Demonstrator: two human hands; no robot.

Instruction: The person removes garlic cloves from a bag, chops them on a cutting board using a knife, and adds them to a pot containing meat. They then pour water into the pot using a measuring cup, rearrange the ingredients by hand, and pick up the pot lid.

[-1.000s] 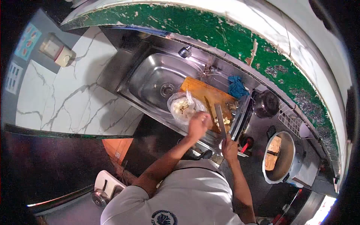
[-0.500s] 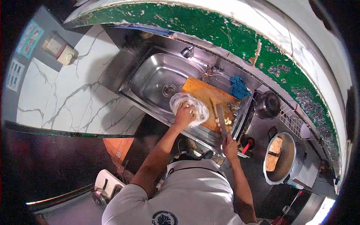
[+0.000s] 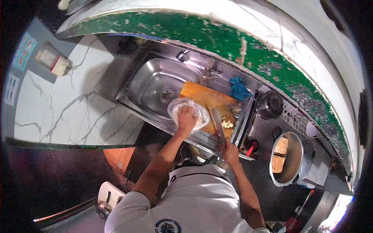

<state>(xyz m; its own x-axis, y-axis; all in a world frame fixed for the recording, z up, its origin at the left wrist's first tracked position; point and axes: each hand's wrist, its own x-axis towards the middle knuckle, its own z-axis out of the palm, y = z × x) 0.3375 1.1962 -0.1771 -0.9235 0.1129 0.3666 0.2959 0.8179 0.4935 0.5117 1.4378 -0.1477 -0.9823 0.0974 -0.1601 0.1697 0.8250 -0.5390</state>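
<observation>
Our left hand (image 3: 187,118), inside the plastic bag (image 3: 200,119), grasp unclear; our right hand (image 3: 230,152), clenched around the knife (image 3: 218,123).

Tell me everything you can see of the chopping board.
The chopping board is a flat orange slab, apparently wood, darkened toward its right end. It lies aslant over the drainer, its left end at the basin. Small pale pieces rest on it. The right hand holds a knife over it, contact unclear; a plastic bag overlaps its near-left edge.
</observation>
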